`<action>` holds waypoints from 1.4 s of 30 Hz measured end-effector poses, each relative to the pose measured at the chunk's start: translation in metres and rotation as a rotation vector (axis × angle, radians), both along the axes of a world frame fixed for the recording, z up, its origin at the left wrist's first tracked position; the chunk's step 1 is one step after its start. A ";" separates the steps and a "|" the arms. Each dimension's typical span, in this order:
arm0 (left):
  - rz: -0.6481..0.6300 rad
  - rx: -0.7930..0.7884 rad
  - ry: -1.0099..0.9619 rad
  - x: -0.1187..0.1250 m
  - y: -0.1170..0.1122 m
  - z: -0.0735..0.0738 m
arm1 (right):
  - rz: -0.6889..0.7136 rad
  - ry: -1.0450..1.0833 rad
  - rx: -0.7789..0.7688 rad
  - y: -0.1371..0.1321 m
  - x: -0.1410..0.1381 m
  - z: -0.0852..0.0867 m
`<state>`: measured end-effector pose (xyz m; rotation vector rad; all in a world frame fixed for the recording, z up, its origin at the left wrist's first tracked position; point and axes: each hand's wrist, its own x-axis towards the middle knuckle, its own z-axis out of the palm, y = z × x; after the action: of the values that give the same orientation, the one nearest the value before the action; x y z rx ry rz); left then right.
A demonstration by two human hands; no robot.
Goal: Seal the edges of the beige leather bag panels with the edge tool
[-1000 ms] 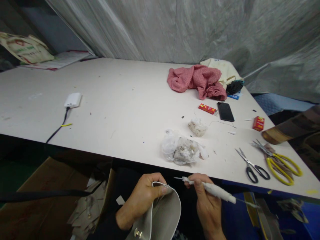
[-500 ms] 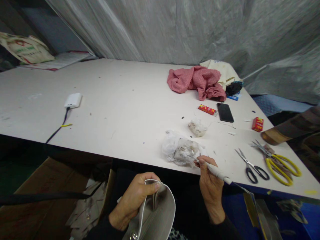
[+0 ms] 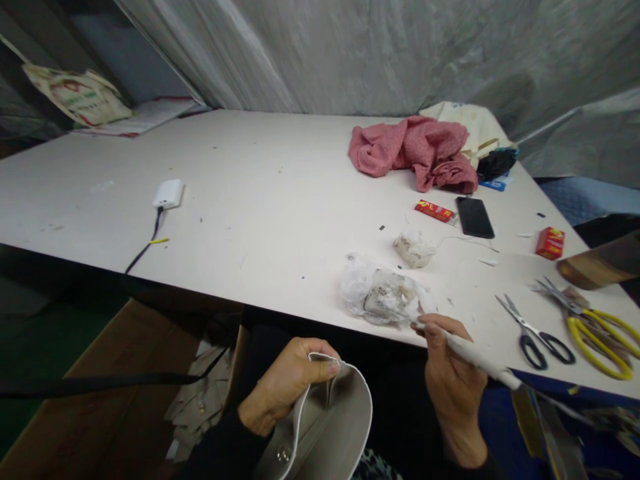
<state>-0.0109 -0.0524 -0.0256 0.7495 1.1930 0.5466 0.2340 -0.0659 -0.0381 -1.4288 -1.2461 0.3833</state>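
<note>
My left hand (image 3: 295, 373) pinches the upper rim of a light grey bag (image 3: 345, 427) with a pale edge and a round metal snap. The bag's mouth gapes toward me; its lower part runs out of the picture. In my right hand (image 3: 453, 373) is a white pen-shaped tool (image 3: 480, 360) with a cord trailing from its back end. Its front end is beside a whitish, dark-specked lump (image 3: 387, 293) in crumpled clear plastic at the table's front edge; I cannot tell whether they touch. Behind lies a second, smaller lump (image 3: 414, 250).
Right on the table (image 3: 250, 200) lie black-handled scissors (image 3: 535, 333), yellow-handled shears (image 3: 595, 327), a phone (image 3: 475, 218), red boxes (image 3: 550, 243) and a pink cloth (image 3: 415, 153). A white adapter (image 3: 169, 193) with a cable sits left. Below, a cardboard box (image 3: 100, 393) holds grey pieces.
The view has swung left, so everything appears further right. Both hands keep their holds, and the tool's front end stays beside the plastic-wrapped lump.
</note>
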 end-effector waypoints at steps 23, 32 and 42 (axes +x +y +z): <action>-0.061 0.072 -0.054 0.006 -0.010 -0.005 | 0.534 0.197 -0.308 -0.016 -0.033 0.010; 0.106 -0.003 -0.144 0.008 -0.012 -0.011 | 0.619 -0.007 -0.181 -0.028 -0.035 0.013; 0.099 -0.023 -0.159 0.012 -0.016 -0.013 | 0.796 -0.218 0.052 -0.033 -0.013 0.012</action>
<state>0.0012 -0.0682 -0.0386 0.6178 1.0911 0.6614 0.2206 -0.0986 -0.0265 -0.8908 -1.9716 0.7316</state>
